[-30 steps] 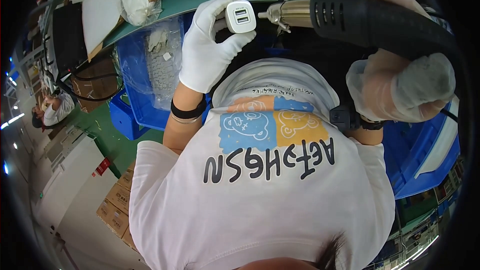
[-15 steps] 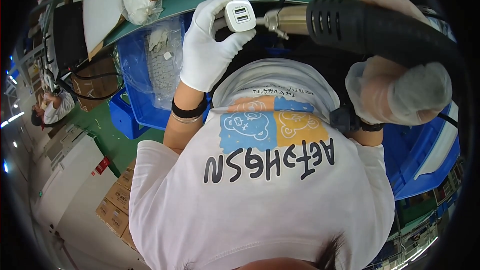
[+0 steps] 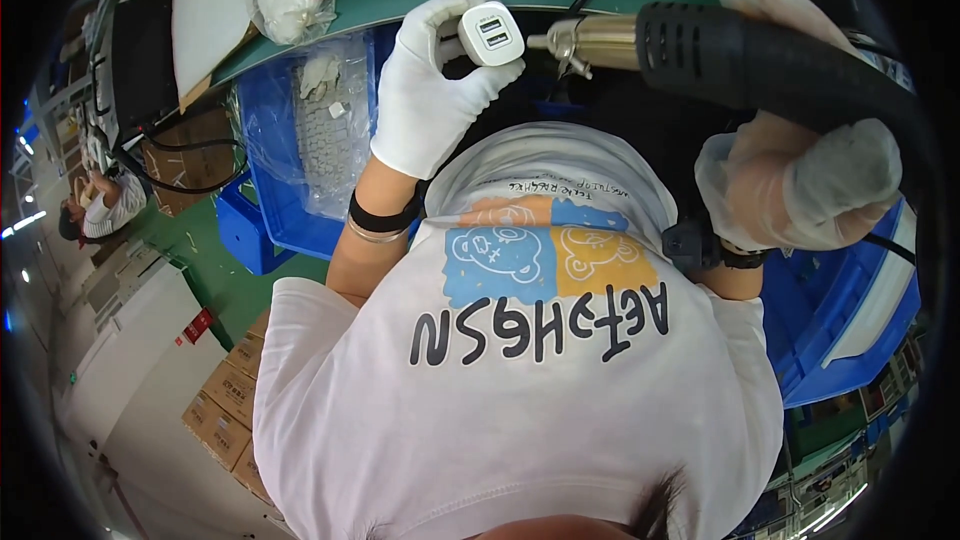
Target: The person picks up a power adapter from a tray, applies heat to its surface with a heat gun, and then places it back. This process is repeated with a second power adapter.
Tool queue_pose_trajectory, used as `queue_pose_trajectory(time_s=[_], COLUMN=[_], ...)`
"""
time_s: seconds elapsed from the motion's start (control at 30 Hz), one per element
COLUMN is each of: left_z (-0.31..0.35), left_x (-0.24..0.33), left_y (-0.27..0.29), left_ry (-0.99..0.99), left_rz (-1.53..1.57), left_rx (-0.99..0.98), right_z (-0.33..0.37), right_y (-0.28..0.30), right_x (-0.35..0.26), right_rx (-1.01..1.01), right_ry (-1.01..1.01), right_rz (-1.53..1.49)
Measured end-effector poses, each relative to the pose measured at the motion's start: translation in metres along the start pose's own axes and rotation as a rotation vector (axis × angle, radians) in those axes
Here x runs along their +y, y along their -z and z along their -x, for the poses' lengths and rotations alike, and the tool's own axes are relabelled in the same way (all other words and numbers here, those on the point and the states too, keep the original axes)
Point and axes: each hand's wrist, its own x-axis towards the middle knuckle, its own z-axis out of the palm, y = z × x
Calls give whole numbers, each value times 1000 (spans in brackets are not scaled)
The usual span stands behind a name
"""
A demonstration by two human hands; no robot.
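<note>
My left hand (image 3: 420, 90), in a white glove, pinches a white two-port USB charger (image 3: 492, 34) between thumb and fingers. Its face with the two slots is turned toward me. From the right, a hot-air gun (image 3: 700, 55) with a black vented body points its metal nozzle (image 3: 607, 42) at the charger's side. The nozzle tip is very close; whether it touches I cannot tell. My right hand (image 3: 765, 185), in a thin whitish glove, is wrapped round the hot-air gun, whose body hides part of the grip.
A green workbench (image 3: 400, 2) runs along the far side. At the left, a blue bin (image 3: 268, 155) holds a clear plastic bag (image 3: 335, 150) of small white pieces. Another blue bin (image 3: 785, 325) stands at the right. Cardboard boxes (image 3: 225, 395) and another person (image 3: 110, 205) are farther left.
The view has shifted slightly. The charger and the hot-air gun both sit a little farther right in the picture, with about the same small gap between them. Both grips are unchanged.
</note>
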Motion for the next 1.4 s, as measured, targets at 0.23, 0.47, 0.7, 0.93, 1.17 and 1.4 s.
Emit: queue_pose_trajectory(time_s=[0.23,0.47,0.7,0.93,1.17,1.4], left_z=[0,-2,-1,-4,-5,-5], left_x=[-1,0,-5,-2,-3,-3], left_y=[1,1,1,3,3,1], left_ry=[9,13,-14,-123,-192,-210], left_rz=[6,18,40,-170,-231,-233], left_rx=[0,-8,4,1,5,16], right_z=[-3,10,21,20,21,22], right_y=[7,37,40,23,14,16], right_x=[-1,-9,-13,-6,-10,-7], right_rx=[-12,-25,30,84,112,134], right_ry=[-35,-66,-102,-97,-81,-60], right_rz=[88,171,179,88,-5,-103])
